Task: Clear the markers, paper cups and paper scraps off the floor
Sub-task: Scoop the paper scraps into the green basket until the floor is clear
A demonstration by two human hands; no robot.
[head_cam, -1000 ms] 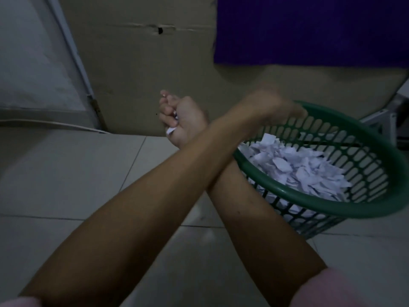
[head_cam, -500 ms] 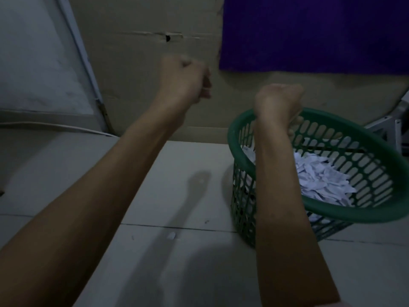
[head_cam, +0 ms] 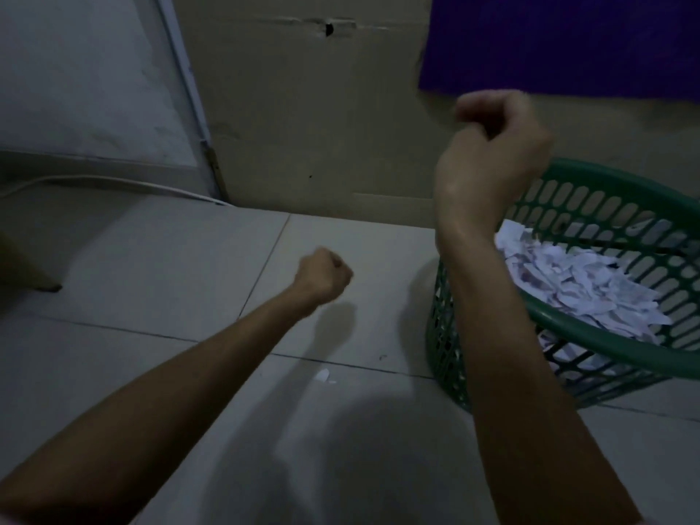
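Observation:
A green plastic basket (head_cam: pixel 606 337) stands on the tiled floor at the right, filled with white paper scraps (head_cam: pixel 587 286). A thin dark stick (head_cam: pixel 621 247) lies across the heap. One small white scrap (head_cam: pixel 322 375) lies on the floor left of the basket. My right hand (head_cam: pixel 492 142) is raised above the basket's near-left rim, fingers curled, with nothing visible in it. My left hand (head_cam: pixel 324 274) is a closed fist low over the floor, left of the basket and beyond the loose scrap. Nothing shows in it.
A cardboard sheet (head_cam: pixel 303 108) lines the wall behind, with a purple cloth (head_cam: pixel 560 39) hanging at top right. A white cable (head_cam: pixel 113 181) runs along the floor edge at the left. A furniture leg (head_cam: pixel 34 278) stands at the far left.
My arms were crossed, the right hand gripping scraps; they have uncrossed. The right hand went over the basket and rose. The left fist dropped from wall height towards the floor.

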